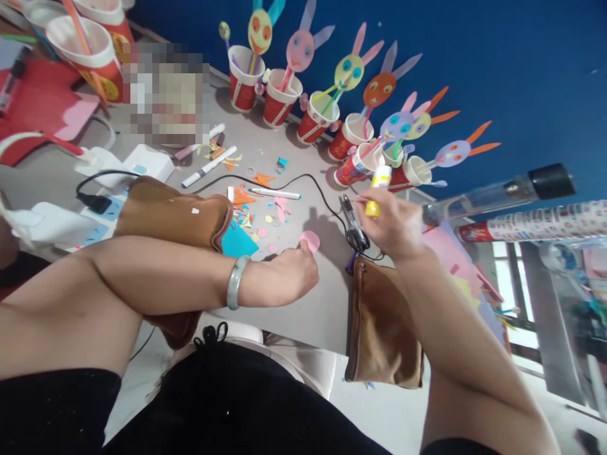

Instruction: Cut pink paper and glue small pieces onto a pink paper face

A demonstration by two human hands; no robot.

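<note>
My right hand (396, 221) is closed around a yellow and white glue stick (381, 177), raised above the table. My left hand (291, 275), fingers curled, has its fingertips at the edge of a pink paper circle (312, 239); whether they pinch it or press it down is partly hidden. A dark corded tool (351, 224) lies on the table just left of my right hand. Paper scraps (244, 196) in several colours lie beyond my left hand, with a sheet of blue paper (239, 240) beside the forearm.
Along the blue wall stand several red and white paper cups (279, 98) holding straws topped with paper rabbit faces (300, 50). Brown pouches (173, 212) (389, 325) flank the work area. White markers (208, 167), a black cable (308, 177) and a power strip (104, 218) lie about.
</note>
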